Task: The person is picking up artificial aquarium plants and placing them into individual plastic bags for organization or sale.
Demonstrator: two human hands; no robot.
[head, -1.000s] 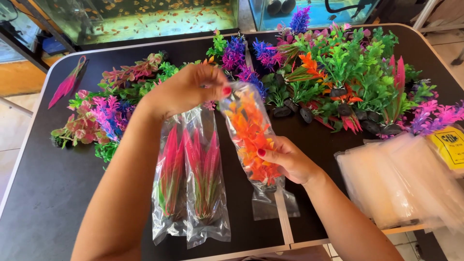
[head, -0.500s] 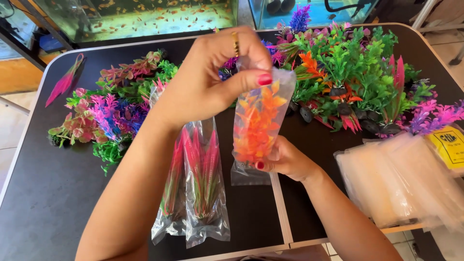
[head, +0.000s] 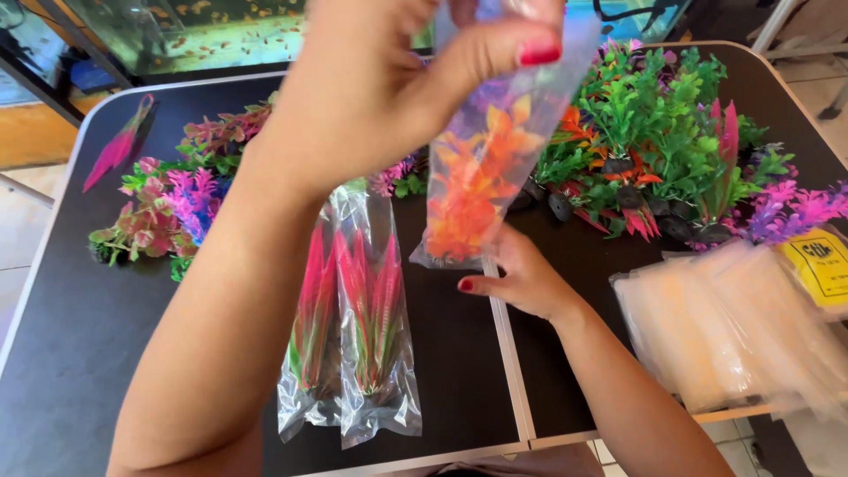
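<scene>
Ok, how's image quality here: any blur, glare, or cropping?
Head view: daylight, even. The left hand, raised close to the lens, is soft and cropped at the top edge; the clear bag it pinches shows slight sheen. The table and packed plants stay sharp.

1 head-worn view, looking steeply down, close over black table [head: 79, 353], hands nearest lens

Clear bag [head: 495, 159] aloft; bagged pair [head: 353, 327] flat; yellow label [head: 817, 265] right.
</scene>
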